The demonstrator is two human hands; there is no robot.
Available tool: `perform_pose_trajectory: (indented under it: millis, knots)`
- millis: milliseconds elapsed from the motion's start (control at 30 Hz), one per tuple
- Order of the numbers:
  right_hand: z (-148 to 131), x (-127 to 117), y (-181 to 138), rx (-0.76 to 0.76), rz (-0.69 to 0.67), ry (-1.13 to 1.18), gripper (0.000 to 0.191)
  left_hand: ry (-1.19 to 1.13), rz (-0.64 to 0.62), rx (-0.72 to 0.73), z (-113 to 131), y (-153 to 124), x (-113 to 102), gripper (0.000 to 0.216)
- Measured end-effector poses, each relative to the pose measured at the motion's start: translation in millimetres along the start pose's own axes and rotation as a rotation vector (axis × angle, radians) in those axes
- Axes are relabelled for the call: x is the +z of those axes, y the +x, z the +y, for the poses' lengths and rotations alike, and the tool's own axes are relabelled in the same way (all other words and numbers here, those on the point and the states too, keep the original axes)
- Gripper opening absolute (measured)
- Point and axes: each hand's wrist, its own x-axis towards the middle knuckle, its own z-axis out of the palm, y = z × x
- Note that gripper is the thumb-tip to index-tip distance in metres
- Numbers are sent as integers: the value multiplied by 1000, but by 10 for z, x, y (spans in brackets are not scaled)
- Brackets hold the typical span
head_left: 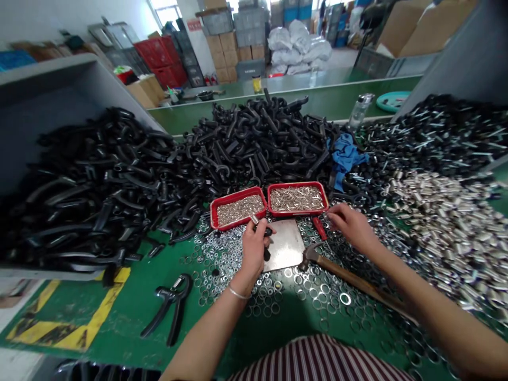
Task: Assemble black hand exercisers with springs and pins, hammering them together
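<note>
My left hand (pixel 254 244) is closed around a small black part (pixel 266 254) with a silver metal cylinder (pixel 254 218) showing above the fingers. It is over the left edge of a flat metal plate (pixel 283 244). My right hand (pixel 353 225) has its fingertips pinched together by the right corner of a red tray of small metal pins (pixel 326 203); whatever is in them cannot be made out. Left of it lies a red-handled tool (pixel 319 228). A claw hammer (pixel 349 275) rests with its head at the plate's right edge. A second red tray (pixel 212 214) holds tiny metal pieces.
Black curved handles (pixel 254 137) are heaped behind the trays and to the left. A hand grip (pixel 172 307) with two black arms lies front left. Silver sleeves (pixel 448 217) pile at right, metal rings (pixel 270 301) in front. A blue cloth (pixel 345 156) and clear bottle (pixel 360 111) are behind.
</note>
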Motion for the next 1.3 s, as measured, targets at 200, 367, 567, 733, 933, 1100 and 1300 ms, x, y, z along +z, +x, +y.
perform_pose_trajectory:
  millis: [200, 367, 567, 733, 933, 1100, 1300]
  knots:
    - [-562, 694, -180, 158, -362, 963, 23, 327, -128, 240, 101, -126, 124, 23]
    - [-682, 1001, -170, 239, -443, 1172, 28, 489, -142, 338, 119, -181, 37, 20]
    - [-703, 995, -205, 228, -468, 1127, 31, 600, -95, 357, 42, -152, -44, 18]
    - [-678, 868, -218, 156, -540, 1043, 33, 619, -61, 360, -21, -141, -50, 17]
    - [-753, 795, -220, 142, -573, 981, 30, 581, -169, 473, 40, -185, -88, 17]
    - [-723, 776, -307, 144, -732, 944, 32, 599, -248, 455, 27, -162, -149, 17]
    - [53, -170, -212, 11, -49, -280, 25, 312, -34, 204, 13, -90, -196, 32]
